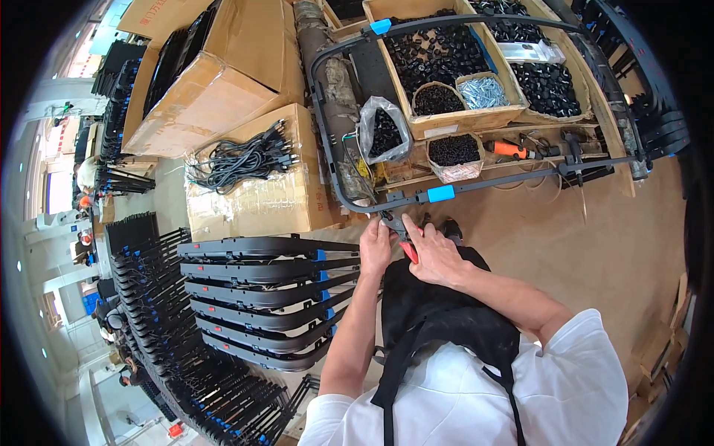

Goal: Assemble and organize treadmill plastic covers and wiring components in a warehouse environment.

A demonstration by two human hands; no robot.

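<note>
Near the middle of the view, the right hand (439, 257) grips a red-handled tool (409, 252) just below the lower bar of a black tubular frame (494, 183). The left hand (376, 247) is curled beside it; from here I can't tell whether its fingertips pinch anything. A wooden tray (468, 121) of small black parts (428, 56) sits upper right.

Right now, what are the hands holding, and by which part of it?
The right hand holds the pliers by the red handles. I can't tell what, if anything, the left hand is holding near the black frame.
</note>
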